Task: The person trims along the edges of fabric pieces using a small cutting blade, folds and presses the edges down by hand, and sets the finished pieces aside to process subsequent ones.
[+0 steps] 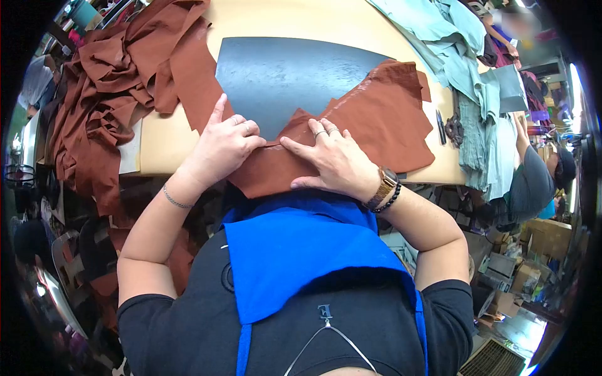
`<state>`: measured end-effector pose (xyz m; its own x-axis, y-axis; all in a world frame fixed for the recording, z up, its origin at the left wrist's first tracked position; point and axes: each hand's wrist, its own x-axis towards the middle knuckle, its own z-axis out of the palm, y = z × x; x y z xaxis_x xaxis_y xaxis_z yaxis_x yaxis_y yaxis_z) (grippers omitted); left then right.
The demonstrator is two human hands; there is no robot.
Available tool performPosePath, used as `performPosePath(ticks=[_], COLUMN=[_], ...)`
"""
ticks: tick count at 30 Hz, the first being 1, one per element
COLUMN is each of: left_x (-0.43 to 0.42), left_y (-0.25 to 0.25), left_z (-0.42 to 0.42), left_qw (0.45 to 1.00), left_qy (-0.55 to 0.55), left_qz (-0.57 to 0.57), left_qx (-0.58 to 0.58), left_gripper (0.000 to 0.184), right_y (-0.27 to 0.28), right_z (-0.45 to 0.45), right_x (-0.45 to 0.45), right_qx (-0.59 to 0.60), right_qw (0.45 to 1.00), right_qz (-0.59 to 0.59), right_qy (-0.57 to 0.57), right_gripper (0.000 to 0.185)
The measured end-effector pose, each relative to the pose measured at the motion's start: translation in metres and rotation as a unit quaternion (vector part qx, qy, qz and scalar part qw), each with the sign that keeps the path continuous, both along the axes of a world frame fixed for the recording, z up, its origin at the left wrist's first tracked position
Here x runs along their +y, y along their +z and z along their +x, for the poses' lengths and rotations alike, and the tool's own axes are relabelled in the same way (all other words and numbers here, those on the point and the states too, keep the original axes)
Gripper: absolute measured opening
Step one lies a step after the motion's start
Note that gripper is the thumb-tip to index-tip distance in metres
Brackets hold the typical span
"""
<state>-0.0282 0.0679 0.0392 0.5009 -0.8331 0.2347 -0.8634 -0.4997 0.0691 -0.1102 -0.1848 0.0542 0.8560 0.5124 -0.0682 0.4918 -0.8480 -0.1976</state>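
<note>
Reddish-brown sheet material [376,125] lies over the front and right part of a dark board [282,75] on the table, its front part hanging at the table's edge. My left hand [227,136] pinches the material's upper edge near the middle, index finger stretched out. My right hand [332,153] rests on the same piece just to the right, fingers spread and palm down. The two hands are close together but apart.
More reddish-brown material [113,81] is heaped at the left of the cream table [169,147]. Pale green material [458,50] hangs over the right side. A dark pen [441,127] lies near the right edge. Another person [530,175] is at the far right.
</note>
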Motion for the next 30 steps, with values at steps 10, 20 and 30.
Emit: performPosePath(ticks=[10, 20, 30], left_x=[0.017, 0.017, 0.053], left_y=[-0.012, -0.015, -0.025], left_z=[0.005, -0.004, -0.102], left_qw=[0.999, 0.994, 0.731], left_qy=[0.025, 0.064, 0.240], left_qz=[-0.022, -0.040, -0.243], left_qx=[-0.034, -0.081, 0.590], left_gripper=[0.016, 0.017, 0.060], right_y=[0.011, 0.027, -0.014], right_z=[0.005, 0.013, -0.005], right_x=[0.010, 0.032, -0.046], right_qx=[0.019, 0.060, 0.022], right_qw=[0.998, 0.992, 0.992], right_qz=[-0.067, -0.111, 0.109], right_qy=[0.008, -0.009, -0.051], right_gripper=[0.085, 0.086, 0.091])
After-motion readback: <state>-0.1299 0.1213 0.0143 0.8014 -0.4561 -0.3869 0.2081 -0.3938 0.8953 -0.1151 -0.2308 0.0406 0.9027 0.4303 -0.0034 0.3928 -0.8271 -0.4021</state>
